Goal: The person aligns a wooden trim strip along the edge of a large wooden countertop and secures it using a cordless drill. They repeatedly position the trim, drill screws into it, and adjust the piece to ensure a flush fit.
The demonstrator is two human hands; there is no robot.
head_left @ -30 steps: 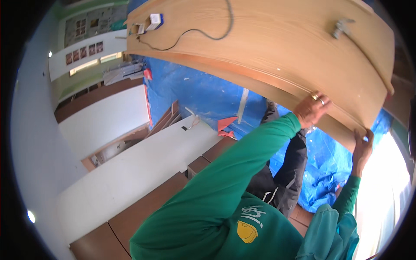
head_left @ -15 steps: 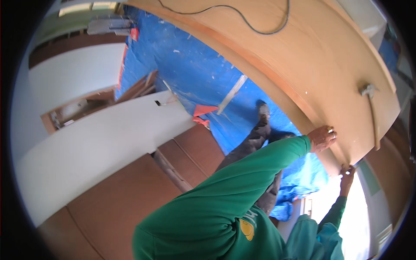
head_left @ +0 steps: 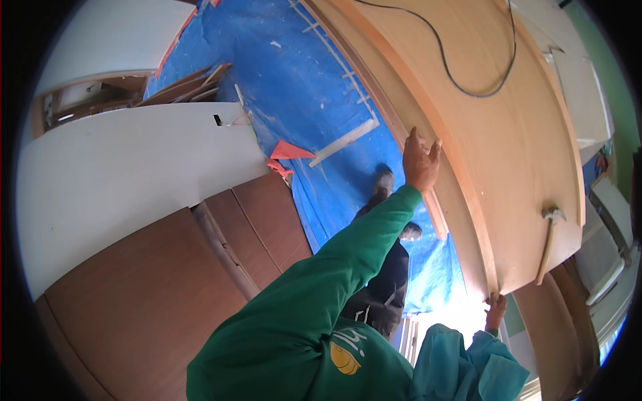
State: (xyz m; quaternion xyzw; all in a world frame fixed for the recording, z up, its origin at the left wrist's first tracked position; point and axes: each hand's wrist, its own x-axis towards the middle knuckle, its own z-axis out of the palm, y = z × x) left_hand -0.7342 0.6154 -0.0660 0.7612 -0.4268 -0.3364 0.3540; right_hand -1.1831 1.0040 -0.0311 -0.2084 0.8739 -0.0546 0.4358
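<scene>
Plainly, white lettering [head_left: 354,339] marks the sweatshirt [head_left: 284,317], left hand [head_left: 421,166] spread wide, right hand [head_left: 495,311] of unclear grip.

Dressed in grn l/s top [head_left: 381,377], dk trousers [head_left: 384,294], greyish shoes [head_left: 410,232].
Cut w/ long L sleeve [head_left: 348,247] in same grn, creased nr elbow, snug at wrist; matched by grn R cuff [head_left: 493,331]. Covered along R arm w/ loose teal cloth [head_left: 445,364], folded & rumpled. Printed on chest w/ rounded yellow hard-hat motif [head_left: 344,359] + white lettering [head_left: 352,339] just beside. Marked nr top of trousers w/ short white strokes [head_left: 362,315], too small to ID.
</scene>
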